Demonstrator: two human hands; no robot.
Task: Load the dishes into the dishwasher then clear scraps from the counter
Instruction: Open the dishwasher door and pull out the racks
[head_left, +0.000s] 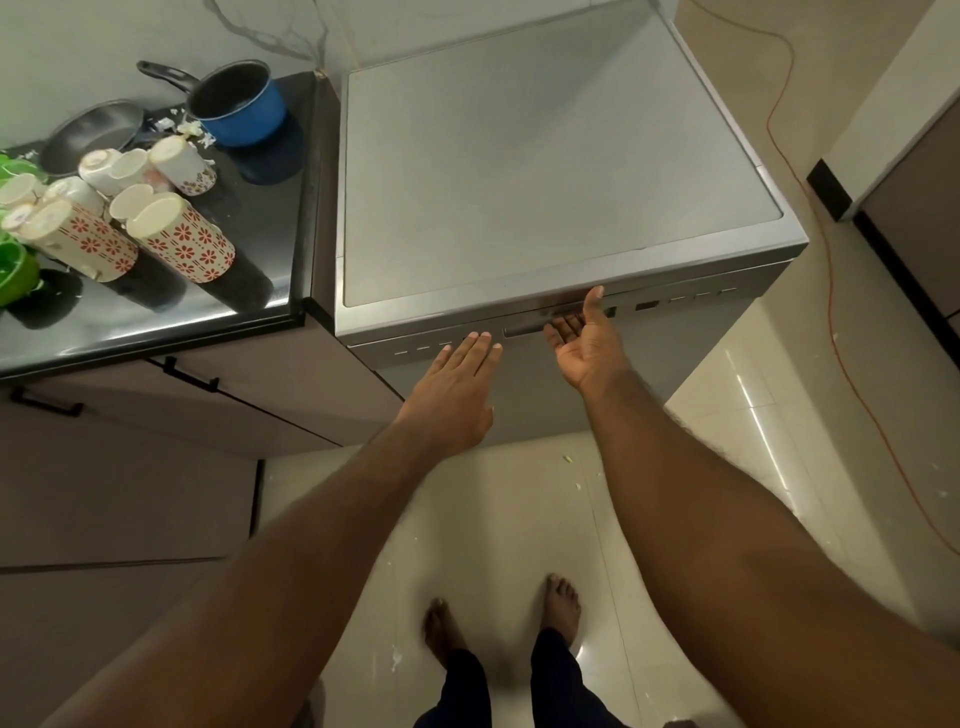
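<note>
Both left hand (457, 382) and right hand (587, 340) are hovering spread, empty, at the shut dishwasher (545, 156) mid-frame; dishes (182, 244) are waiting upper left. Flat fingers may be slipping off its shallow handle (522, 331).

Dishwasher (545, 156): matt pale grey top, smooth; brushed metal rim and front with a satin sheen.
Desk (270, 218), left of the dishwasher: black, polished, mirror-glossy.
Saucepan (244, 111), far left of the dishwasher: glossy blue outside, dull black inside.
Frying pan (93, 135), beyond the saucepan: grey metal, soft sheen.
Cups (182, 244), near left of the dishwasher: cream, smooth, red flower print.
Bowl (15, 270), farthest left: bright green, glossy, plastic-looking.
Floor (519, 519), before the dishwasher: glossy cream tiles.
Cabinet fronts (130, 493), lower left of the dishwasher: matt brown-grey, smooth.
</note>
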